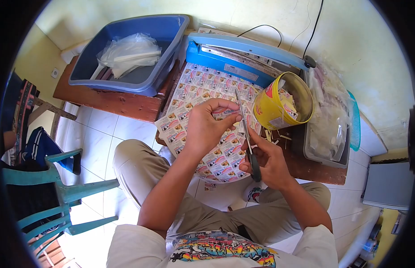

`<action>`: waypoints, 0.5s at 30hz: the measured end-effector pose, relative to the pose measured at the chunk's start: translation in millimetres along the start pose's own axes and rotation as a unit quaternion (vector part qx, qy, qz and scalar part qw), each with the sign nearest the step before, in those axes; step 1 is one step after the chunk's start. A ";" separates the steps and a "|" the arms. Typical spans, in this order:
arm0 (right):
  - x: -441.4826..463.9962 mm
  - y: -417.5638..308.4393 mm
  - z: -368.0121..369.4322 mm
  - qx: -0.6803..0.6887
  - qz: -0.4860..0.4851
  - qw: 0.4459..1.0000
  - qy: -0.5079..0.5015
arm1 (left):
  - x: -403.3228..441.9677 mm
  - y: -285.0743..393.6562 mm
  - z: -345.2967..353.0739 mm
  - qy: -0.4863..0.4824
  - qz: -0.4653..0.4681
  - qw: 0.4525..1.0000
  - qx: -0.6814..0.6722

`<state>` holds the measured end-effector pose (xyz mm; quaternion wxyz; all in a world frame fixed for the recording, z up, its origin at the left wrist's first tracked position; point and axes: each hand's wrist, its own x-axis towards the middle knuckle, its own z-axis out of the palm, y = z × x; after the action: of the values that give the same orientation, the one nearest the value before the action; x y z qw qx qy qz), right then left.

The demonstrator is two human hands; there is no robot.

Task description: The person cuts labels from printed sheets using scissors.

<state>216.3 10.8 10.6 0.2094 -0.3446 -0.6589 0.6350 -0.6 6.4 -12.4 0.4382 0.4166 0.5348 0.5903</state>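
Note:
My left hand (pixel 208 126) is closed in a pinch, thumb and forefinger pressed on a small piece of printed paper beside the scissor blades. My right hand (pixel 270 158) grips the black-handled scissors (pixel 249 142), whose blades point up and away from me. Under both hands lies a large sheet of printed labels (pixel 183 131), hanging over the near edge of the wooden bench. A yellow bucket (pixel 270 107) holding paper pieces stands tilted just right of the scissors. Behind the sheet is a blue sealing machine (pixel 234 67) with a long lever.
A blue basin (pixel 151 87) with clear plastic bags (pixel 129 53) sits at the back left. On the right is a grey tray (pixel 325 158) heaped with plastic packaging (pixel 328 111). Paper strips lie by the bucket. A green chair (pixel 66 192) stands at the left.

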 end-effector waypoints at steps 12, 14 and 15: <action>0.2 4.5 -1.3 -0.007 -0.009 1.000 0.001 | -0.9 2.8 0.8 -0.016 -0.011 1.000 0.020; 0.0 0.2 -0.5 0.006 0.009 1.000 -0.002 | -0.5 2.1 0.7 -0.018 -0.011 1.000 0.021; 0.1 0.0 -0.1 0.005 0.009 1.000 -0.002 | -0.7 3.2 0.9 -0.017 -0.011 1.000 0.021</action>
<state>216.3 11.0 10.7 0.2037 -0.3483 -0.6527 0.6412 0.3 5.8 -9.2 0.4447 0.4302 0.5438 0.5669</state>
